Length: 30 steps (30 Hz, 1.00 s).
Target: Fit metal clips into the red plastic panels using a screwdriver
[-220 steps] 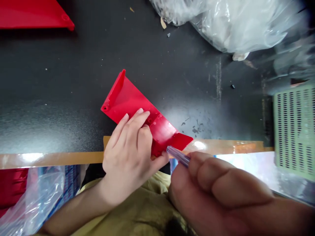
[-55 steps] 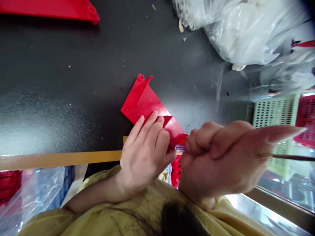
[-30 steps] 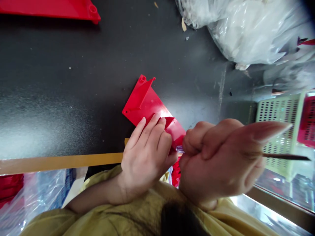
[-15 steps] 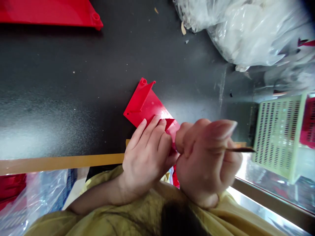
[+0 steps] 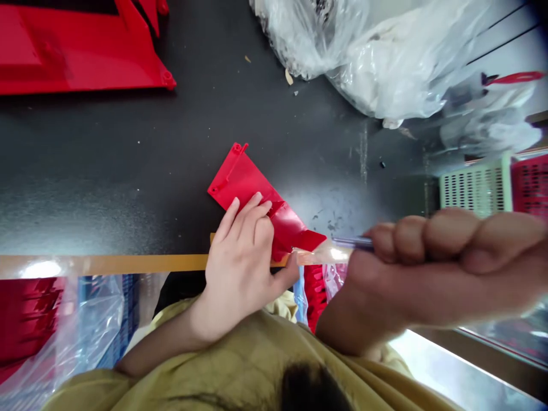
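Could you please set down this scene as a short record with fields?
Left hand: the left hand lies spread over the red piece
Right hand: the right hand is closed round a slim translucent tool
Tool tip: points toward the red piece's right end
Surface: dark table with a tan strip along its near edge
Far left: more red plastic
Far right: clear plastic bags
Right side: pale green basket beside a red basket
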Each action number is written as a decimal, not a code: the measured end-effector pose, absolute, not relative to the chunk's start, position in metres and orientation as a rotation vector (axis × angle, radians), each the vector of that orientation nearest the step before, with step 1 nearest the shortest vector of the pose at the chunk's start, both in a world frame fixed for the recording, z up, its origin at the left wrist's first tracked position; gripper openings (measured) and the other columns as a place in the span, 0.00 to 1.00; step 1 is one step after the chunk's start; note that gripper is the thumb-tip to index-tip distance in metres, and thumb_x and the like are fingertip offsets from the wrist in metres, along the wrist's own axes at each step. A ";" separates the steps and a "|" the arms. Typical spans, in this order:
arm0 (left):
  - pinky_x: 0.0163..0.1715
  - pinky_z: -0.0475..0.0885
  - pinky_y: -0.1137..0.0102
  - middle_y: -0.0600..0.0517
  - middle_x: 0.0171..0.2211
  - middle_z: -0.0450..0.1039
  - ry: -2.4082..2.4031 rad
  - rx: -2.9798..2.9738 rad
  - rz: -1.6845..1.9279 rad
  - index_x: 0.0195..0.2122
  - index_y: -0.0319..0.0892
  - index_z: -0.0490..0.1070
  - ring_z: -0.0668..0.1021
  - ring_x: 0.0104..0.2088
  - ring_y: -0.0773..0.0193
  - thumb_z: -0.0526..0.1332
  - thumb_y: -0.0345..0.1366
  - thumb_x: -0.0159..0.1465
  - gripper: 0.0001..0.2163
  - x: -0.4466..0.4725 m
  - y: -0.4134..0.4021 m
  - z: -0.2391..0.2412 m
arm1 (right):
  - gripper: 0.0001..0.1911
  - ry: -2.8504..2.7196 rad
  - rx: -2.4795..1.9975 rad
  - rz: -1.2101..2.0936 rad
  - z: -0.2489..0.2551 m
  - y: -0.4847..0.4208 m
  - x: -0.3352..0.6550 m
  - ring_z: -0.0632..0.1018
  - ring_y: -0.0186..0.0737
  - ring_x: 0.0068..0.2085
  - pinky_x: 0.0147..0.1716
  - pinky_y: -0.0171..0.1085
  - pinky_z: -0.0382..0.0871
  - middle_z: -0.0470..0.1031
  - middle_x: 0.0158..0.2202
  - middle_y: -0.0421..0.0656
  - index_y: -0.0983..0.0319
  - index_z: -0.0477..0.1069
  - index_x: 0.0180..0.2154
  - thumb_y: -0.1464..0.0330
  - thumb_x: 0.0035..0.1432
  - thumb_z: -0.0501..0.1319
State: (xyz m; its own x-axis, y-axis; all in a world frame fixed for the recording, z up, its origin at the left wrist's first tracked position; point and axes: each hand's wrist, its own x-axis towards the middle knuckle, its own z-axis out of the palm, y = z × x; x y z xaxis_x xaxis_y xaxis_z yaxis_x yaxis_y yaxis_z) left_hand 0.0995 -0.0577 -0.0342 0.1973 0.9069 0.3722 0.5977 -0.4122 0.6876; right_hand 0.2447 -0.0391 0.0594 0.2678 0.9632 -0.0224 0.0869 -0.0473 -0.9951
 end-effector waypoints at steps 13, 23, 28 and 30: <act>0.65 0.57 0.47 0.44 0.45 0.74 1.581 2.037 0.922 0.42 0.43 0.61 0.74 0.55 0.49 0.64 0.42 0.58 0.17 0.107 -0.056 -0.024 | 0.26 -0.733 -1.033 0.654 0.031 -0.040 0.245 0.45 0.25 0.13 0.08 0.28 0.43 0.41 0.16 0.33 0.60 0.45 0.20 0.58 0.69 0.47; 0.67 0.52 0.46 0.40 0.53 0.71 1.497 2.101 0.822 0.52 0.40 0.59 0.71 0.59 0.47 0.66 0.43 0.55 0.26 0.103 -0.060 -0.017 | 0.30 -0.977 -0.811 1.147 0.026 -0.023 0.242 0.47 0.24 0.13 0.09 0.27 0.42 0.44 0.13 0.32 0.61 0.49 0.16 0.56 0.65 0.54; 0.66 0.52 0.42 0.40 0.53 0.71 1.589 2.128 0.743 0.53 0.41 0.61 0.72 0.56 0.44 0.69 0.48 0.53 0.31 0.112 -0.057 -0.014 | 0.32 -1.063 -0.892 1.061 0.023 -0.032 0.238 0.52 0.26 0.13 0.12 0.30 0.46 0.45 0.12 0.33 0.62 0.49 0.14 0.55 0.68 0.50; 0.65 0.53 0.42 0.41 0.52 0.72 1.616 2.137 0.758 0.51 0.41 0.63 0.73 0.55 0.44 0.67 0.45 0.55 0.26 0.117 -0.054 -0.016 | 0.33 -1.141 -0.917 1.036 0.020 -0.038 0.238 0.52 0.27 0.13 0.14 0.32 0.47 0.46 0.13 0.34 0.61 0.49 0.14 0.52 0.68 0.48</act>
